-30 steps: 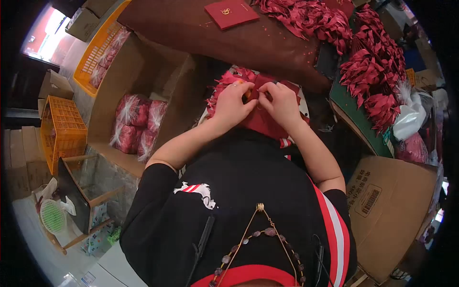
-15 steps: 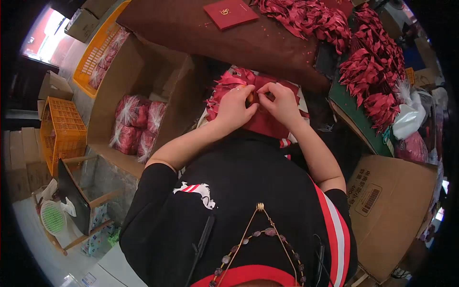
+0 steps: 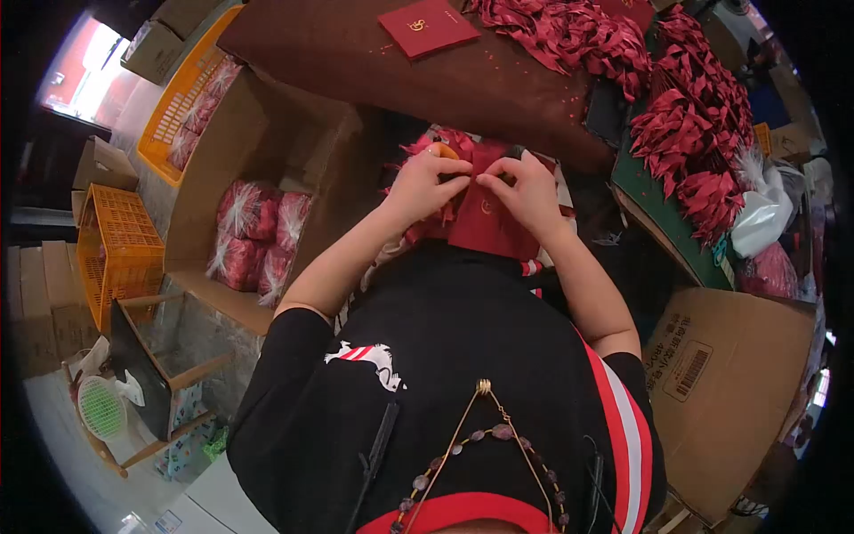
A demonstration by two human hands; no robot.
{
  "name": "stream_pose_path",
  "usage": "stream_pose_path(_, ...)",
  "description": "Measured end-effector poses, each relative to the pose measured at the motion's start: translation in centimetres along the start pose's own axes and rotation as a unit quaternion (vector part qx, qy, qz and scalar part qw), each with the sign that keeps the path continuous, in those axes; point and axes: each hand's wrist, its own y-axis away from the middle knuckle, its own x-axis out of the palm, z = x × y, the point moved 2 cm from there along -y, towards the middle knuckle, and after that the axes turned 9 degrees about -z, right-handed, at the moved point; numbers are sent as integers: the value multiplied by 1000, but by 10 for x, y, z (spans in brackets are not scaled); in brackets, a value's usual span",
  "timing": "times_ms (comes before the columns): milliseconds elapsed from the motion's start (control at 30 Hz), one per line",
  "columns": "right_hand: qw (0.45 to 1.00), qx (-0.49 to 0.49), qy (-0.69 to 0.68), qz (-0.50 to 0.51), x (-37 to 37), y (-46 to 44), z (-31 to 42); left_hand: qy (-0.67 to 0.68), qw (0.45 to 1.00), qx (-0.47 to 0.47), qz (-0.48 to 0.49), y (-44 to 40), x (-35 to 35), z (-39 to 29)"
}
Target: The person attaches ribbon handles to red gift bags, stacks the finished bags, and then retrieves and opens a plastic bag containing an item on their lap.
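Observation:
A flat red piece with a small gold mark lies over my lap; whether it is a bag or a card I cannot tell. My left hand is pinched at its upper left edge, and what sits in the fingertips is too small to make out. An orange band shows at a left finger. Facing it closely, my right hand pinches the upper part of the red piece between thumb and forefinger. Behind and beside my left hand lies a bunch of red ribbons, partly covered by it.
A brown-covered table ahead bears a red folder-like piece and a heap of ribbons. More ribbon bunches hang at right. An open carton at left contains bagged red goods. Another carton stands at right.
My hands have turned and drawn slightly apart at the fingertips. More of the red piece and its gold mark now shows below them. The ribbon bunch is more covered by my left hand.

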Motion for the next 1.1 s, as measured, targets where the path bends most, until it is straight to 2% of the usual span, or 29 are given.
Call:
stream_pose_path(67,990,67,-107,62,10,2,-10,-22,999,26,-16,2,5,5)
stream_pose_path(100,990,67,-107,63,9,2,-11,-45,997,51,-33,2,4,3)
stream_pose_path(200,993,40,-53,95,5,2,-8,-89,992,85,-25,2,-1,-4)
stream_pose_path(267,998,-50,-23,0,-9,-3,7,-86,992,88,-32,2,0,-5)
stream_pose_path(333,998,-56,-34,10,-15,-5,8,-83,992,88,-36,4,2,-6)
stream_pose_path(400,990,-50,15,133,-6,-1,-3,-89,992,81,-36,3,5,-3)
stream_pose_path(433,991,-61,19,115,-2,3,-7,-88,992,83,-35,0,5,3)
stream_pose_path(500,991,-69,34,108,1,6,-12,36,999,25,-1,-6,2,20)
stream_pose_path(533,991,-76,49,102,1,7,-12,168,977,-129,34,-7,-5,17)
stream_pose_path(600,990,-73,64,98,1,10,-8,251,954,-161,-42,-14,-12,58)
stream_pose_path(700,990,-69,77,93,3,12,-7,30,981,-138,-133,-22,-38,72)
stream_pose_path(733,990,-69,78,94,4,12,-8,-83,982,-66,-159,-20,-42,68)
stream_pose_path(800,993,-73,53,76,5,13,-11,-167,953,-22,-252,-10,-35,40)
stream_pose_path(833,995,-78,29,60,3,11,-12,-259,930,-9,-260,-7,-34,15)
stream_pose_path(900,988,46,-83,119,-13,3,-14,-244,946,79,-198,1,-34,-26)
stream_pose_path(933,987,80,-107,93,-27,0,-13,-219,959,120,-137,8,-26,-35)
stream_pose_path(967,974,88,-202,56,-33,-4,-25,-206,967,130,-69,14,-17,-41)
stream_pose_path(1000,976,110,-183,35,-47,-7,-37,-193,971,141,-1,21,-7,-48)
stream_pose_path(1033,987,122,-101,28,-64,-9,-45,-245,959,141,8,28,5,-46)
stream_pose_path(1100,973,199,69,94,-92,-7,-53,-267,955,129,19,29,15,-42)
